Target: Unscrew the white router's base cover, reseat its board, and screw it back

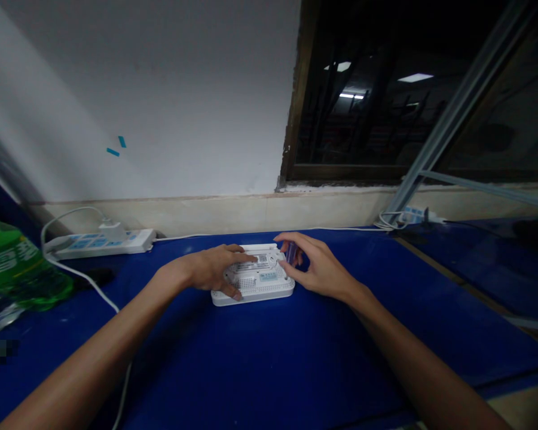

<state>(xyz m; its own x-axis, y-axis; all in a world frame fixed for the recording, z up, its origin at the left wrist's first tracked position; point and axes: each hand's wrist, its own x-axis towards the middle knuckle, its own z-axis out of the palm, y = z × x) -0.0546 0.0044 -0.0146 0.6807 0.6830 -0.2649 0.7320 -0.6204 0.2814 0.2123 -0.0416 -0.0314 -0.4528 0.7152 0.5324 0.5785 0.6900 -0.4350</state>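
Observation:
A flat white plastic device point(269, 289) with rounded corners, vent holes and printed labels lies on the blue tabletop point(269, 358). My left hand point(213, 270) holds its left end, with the thumb near the front edge and the fingers spread over the top. At the right rear corner, my right hand point(316, 263) pinches a small purple, see-through cylinder point(291, 252) upright between thumb and fingers. The cylinder's lower end meets or hovers just over the device; I cannot tell which. My fingers hide part of it.
At the back left lies a white power strip point(134, 240) with a plug point(112, 230) and a white cable point(87, 278) trailing forward. A green-labelled bottle point(20, 263) lies at the far left. Behind are a wall and a dark window; a metal frame point(407, 191) stands right.

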